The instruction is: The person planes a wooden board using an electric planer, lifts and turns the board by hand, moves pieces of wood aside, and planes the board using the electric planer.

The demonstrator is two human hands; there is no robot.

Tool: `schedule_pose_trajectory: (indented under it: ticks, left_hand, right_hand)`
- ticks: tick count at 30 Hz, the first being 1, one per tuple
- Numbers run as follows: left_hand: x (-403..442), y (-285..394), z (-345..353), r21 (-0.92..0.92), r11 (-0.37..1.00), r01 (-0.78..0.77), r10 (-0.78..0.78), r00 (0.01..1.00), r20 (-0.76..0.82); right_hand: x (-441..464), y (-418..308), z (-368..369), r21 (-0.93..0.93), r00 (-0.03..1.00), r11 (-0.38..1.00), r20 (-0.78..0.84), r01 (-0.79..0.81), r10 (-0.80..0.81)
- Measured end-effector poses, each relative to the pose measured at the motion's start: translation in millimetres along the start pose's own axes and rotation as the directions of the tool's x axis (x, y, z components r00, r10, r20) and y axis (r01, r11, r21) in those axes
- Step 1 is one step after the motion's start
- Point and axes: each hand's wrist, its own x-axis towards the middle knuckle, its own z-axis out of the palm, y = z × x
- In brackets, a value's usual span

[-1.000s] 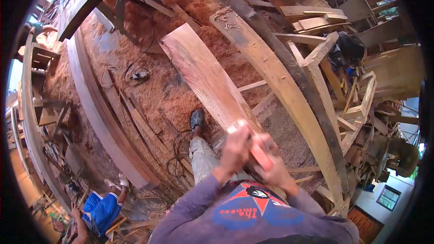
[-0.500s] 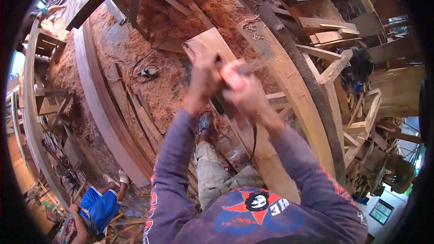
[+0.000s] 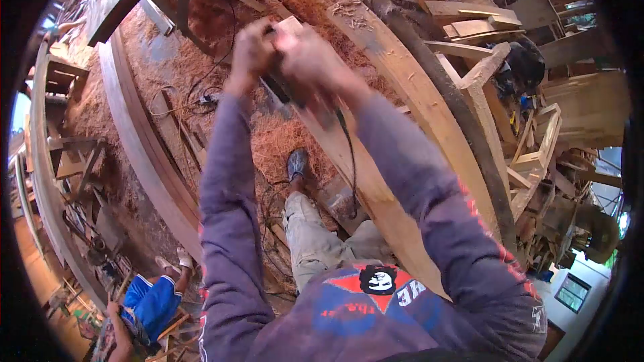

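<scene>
Both my arms reach out to the far end of a long wooden plank [image 3: 365, 191] that runs away from my body. My left hand [image 3: 251, 50] is closed on the front of a dark power tool [image 3: 295, 90] with a pinkish-red part. Blurred by motion, my right hand [image 3: 312, 60] wraps round the same tool, just to the right. The tool rests on the plank's top face, and a black cord [image 3: 352, 161] hangs from its rear. The hands hide the plank's far tip and much of the tool.
Curved timbers lie at the left [image 3: 144, 131] and right [image 3: 422, 94]. Wooden frames [image 3: 537, 154] stand at the far right. A person in blue shorts [image 3: 153, 305] is at the lower left. Reddish shavings [image 3: 285, 147] and another cord cover the ground round my shoe [image 3: 297, 164].
Both hands and the tool have moved away from my body along the plank, from its near part to its far end. My arms are now stretched out.
</scene>
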Motion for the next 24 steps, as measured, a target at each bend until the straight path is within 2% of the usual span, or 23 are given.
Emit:
schedule_pose_trajectory:
  ticks: [1,2,3,4,5,6,7,8,11,12,13,14,15,17,18,19,20,21,22,23,24]
  left_hand:
    - [-29,19,9,-0.072,0.992,-0.101,0.102,0.995,0.007]
    - [-72,40,21,-0.056,0.997,0.050,-0.045,0.996,0.073]
    - [-114,78,28,-0.045,0.998,0.045,-0.042,0.996,0.073]
    - [-148,130,26,-0.054,0.991,0.120,-0.115,0.989,0.093]
    - [-190,155,34,-0.054,0.982,0.179,-0.164,0.964,0.208]
    - [-221,183,42,-0.145,0.983,0.115,-0.094,0.986,0.140]
    - [-254,207,54,-0.138,0.985,0.103,-0.084,0.987,0.135]
    - [-283,231,57,-0.248,0.947,0.205,-0.145,0.960,0.238]
    - [-324,266,64,-0.305,0.930,0.206,-0.117,0.951,0.285]
    - [-324,267,63,-0.308,0.923,0.231,-0.132,0.941,0.311]
    - [-317,261,65,-0.286,0.934,0.213,-0.141,0.958,0.251]
    - [-308,250,68,-0.286,0.935,0.211,-0.142,0.959,0.244]
    - [-286,233,65,-0.250,0.951,0.183,-0.141,0.974,0.177]
    - [-230,189,49,-0.195,0.971,0.136,-0.121,0.989,0.090]
    - [-197,163,41,-0.184,0.976,0.114,-0.103,0.992,0.068]
    - [-168,135,39,-0.142,0.987,0.068,-0.070,0.998,-0.007]
    - [-136,108,30,-0.135,0.985,0.107,-0.105,0.994,0.028]
    - [-106,86,20,-0.137,0.984,0.110,-0.117,0.992,-0.041]
    - [-77,51,15,-0.072,0.992,0.101,-0.105,0.993,-0.047]
    - [-48,32,2,-0.149,0.986,0.079,-0.083,0.996,-0.026]
    - [-20,14,-11,-0.226,0.973,0.056,-0.058,0.998,-0.005]
  right_hand:
    - [-45,-4,1,0.070,0.999,0.997,-0.015,-0.037,0.038]
    - [-98,-3,3,0.216,0.999,0.975,-0.037,0.046,-0.039]
    - [-153,-17,-15,0.254,0.997,0.965,0.063,-0.064,0.050]
    - [-202,-30,-31,0.222,0.997,0.973,0.056,-0.059,0.048]
    - [-250,-42,-48,0.190,0.998,0.980,0.050,-0.054,0.046]
    - [-290,-59,-71,0.314,0.984,0.933,0.086,-0.177,0.158]
    - [-317,-72,-90,0.314,0.977,0.927,0.120,-0.204,0.174]
    - [-344,-81,-108,0.320,0.958,0.911,0.198,-0.261,0.205]
    - [-394,-101,-121,0.249,0.938,0.914,0.219,-0.321,0.270]
    - [-405,-101,-117,0.333,0.795,0.740,0.417,-0.584,0.440]
    - [-408,-98,-113,0.340,0.591,0.499,0.609,-0.797,0.529]
    - [-404,-91,-106,0.339,0.595,0.505,0.607,-0.794,0.527]
    - [-371,-87,-102,0.373,0.720,0.632,0.506,-0.679,0.475]
    - [-290,-79,-88,0.386,0.908,0.830,0.287,-0.402,0.306]
    - [-251,-64,-70,0.247,0.988,0.959,0.100,-0.142,0.121]
    - [-221,-57,-56,0.411,0.918,0.830,0.284,-0.378,0.277]
    - [-180,-48,-48,0.364,0.886,0.841,0.389,-0.401,0.255]
    - [-142,-37,-28,0.272,0.980,0.947,0.147,-0.169,0.133]
    - [-100,-32,-18,0.306,0.992,0.944,0.074,-0.123,0.105]
    - [-64,-29,-11,0.358,0.970,0.904,0.154,-0.232,0.188]
    - [-25,-26,-5,0.337,0.978,0.920,0.128,-0.199,0.165]
